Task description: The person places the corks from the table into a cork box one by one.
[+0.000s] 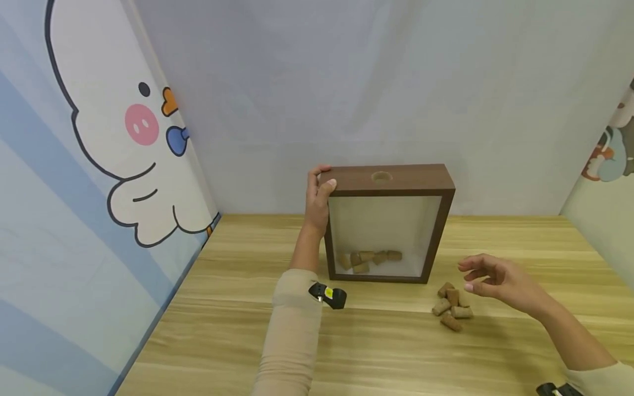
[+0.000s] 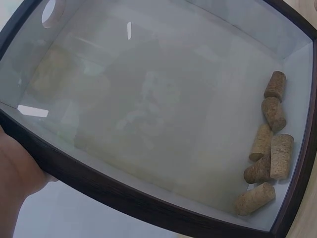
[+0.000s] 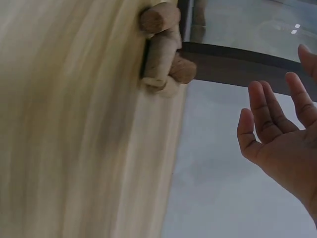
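Note:
A dark brown wooden shadow box (image 1: 416, 179) with a clear front stands upright on the table, a round hole in its top. My left hand (image 1: 318, 201) grips its upper left corner, thumb on the top edge. Several corks (image 2: 282, 156) lie along the bottom inside the box, seen at the right of the left wrist view. Outside, a small pile of corks (image 1: 462, 312) lies near the box's lower right corner. Just right of that pile, my right hand (image 1: 502, 280) hovers with loosely bent fingers and nothing held; the right wrist view shows its fingers (image 3: 262, 111) apart.
The wood-grain table (image 1: 238, 308) runs back to a pale wall (image 1: 396, 82) close behind the box. On the left stands a side panel (image 1: 99, 181) with a cartoon character. Another printed panel (image 1: 609, 220) borders the right.

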`<state>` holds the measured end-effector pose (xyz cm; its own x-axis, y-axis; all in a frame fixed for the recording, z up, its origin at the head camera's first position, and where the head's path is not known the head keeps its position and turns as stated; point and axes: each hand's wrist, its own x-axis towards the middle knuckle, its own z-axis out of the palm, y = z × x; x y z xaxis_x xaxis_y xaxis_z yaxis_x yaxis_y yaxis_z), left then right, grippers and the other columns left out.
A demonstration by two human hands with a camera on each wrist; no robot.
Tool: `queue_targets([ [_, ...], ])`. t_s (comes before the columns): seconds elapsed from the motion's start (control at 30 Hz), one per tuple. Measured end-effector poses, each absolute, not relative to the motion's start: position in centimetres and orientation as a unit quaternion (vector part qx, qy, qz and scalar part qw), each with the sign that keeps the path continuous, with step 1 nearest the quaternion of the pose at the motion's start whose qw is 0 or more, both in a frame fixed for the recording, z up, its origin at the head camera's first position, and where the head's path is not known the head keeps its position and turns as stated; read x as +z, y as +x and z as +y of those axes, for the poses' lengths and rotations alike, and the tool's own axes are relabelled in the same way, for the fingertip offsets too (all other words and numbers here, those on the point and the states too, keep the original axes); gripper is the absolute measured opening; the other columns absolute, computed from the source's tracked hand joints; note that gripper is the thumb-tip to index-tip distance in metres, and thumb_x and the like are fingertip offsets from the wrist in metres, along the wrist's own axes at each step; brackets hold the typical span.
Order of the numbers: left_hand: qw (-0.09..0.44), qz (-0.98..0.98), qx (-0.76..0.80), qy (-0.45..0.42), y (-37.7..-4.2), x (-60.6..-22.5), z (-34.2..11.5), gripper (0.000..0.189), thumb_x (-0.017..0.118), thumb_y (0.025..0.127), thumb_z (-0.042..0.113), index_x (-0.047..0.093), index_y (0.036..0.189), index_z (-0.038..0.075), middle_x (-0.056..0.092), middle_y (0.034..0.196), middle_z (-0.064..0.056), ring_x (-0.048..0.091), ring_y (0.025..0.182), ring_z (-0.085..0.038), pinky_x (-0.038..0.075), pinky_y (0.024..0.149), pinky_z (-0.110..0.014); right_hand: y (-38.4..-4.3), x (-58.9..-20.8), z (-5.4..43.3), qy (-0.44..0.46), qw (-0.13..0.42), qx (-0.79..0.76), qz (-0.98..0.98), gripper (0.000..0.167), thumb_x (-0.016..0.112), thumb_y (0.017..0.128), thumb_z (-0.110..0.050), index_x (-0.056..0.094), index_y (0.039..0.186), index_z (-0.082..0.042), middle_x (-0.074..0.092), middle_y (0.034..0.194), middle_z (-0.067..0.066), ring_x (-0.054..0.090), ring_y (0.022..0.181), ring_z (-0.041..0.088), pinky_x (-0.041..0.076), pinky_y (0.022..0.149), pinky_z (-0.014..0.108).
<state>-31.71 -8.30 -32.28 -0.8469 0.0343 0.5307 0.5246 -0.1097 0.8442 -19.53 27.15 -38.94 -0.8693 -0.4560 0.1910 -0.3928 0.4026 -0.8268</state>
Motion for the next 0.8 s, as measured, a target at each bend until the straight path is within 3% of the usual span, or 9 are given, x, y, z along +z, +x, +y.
queue_targets([
  [0.13, 0.175, -0.643, -0.712, -0.221, -31.8, -32.3, -8.3, 0.057, 0.043, 0.081, 0.037, 0.035, 0.126, 0.002, 0.024, 0.141, -0.015, 0.026, 0.12, -0.021, 0.021, 0.097, -0.043, -20.0, -40.7, 27.8, -0.255, 0.065, -0.477, 0.838, 0.037, 0.062, 0.088, -0.01, 0.052, 0.121, 0.003, 0.052, 0.116, 0.023, 0.056, 0.096, 0.024, 0.05, 0.071, 0.032],
  [0.3, 0.176, -0.643, -0.714, -0.215, -31.7, -32.3, -8.3, 0.057, 0.044, 0.081, 0.037, 0.036, 0.126, 0.003, 0.026, 0.139, -0.011, 0.028, 0.118, -0.02, 0.022, 0.096, -0.041, -20.8, -42.6, 28.2, -0.276, 0.086, -0.46, 0.84, 0.039, 0.064, 0.087, -0.009, 0.052, 0.119, 0.008, 0.051, 0.115, 0.027, 0.055, 0.093, 0.024, 0.05, 0.07, 0.032],
  [0.57, 0.173, -0.641, -0.717, -0.212, -31.7, -32.3, -8.3, 0.056, 0.044, 0.08, 0.036, 0.037, 0.126, 0.004, 0.024, 0.141, -0.007, 0.025, 0.122, -0.02, 0.02, 0.098, -0.042, -22.1, -44.4, 28.4, -0.304, 0.073, -0.431, 0.846, 0.035, 0.067, 0.084, -0.008, 0.057, 0.115, 0.005, 0.055, 0.111, 0.021, 0.054, 0.089, 0.02, 0.048, 0.069, 0.03],
  [0.8, 0.156, -0.646, -0.717, -0.211, -31.2, -31.9, -8.4, 0.052, 0.041, 0.083, 0.027, 0.034, 0.128, 0.001, 0.019, 0.144, -0.013, 0.023, 0.122, -0.024, 0.019, 0.099, -0.045, -22.8, -45.3, 27.8, -0.322, 0.046, -0.397, 0.858, 0.03, 0.07, 0.079, -0.003, 0.061, 0.108, 0.004, 0.061, 0.101, 0.013, 0.054, 0.088, 0.015, 0.046, 0.072, 0.03],
])
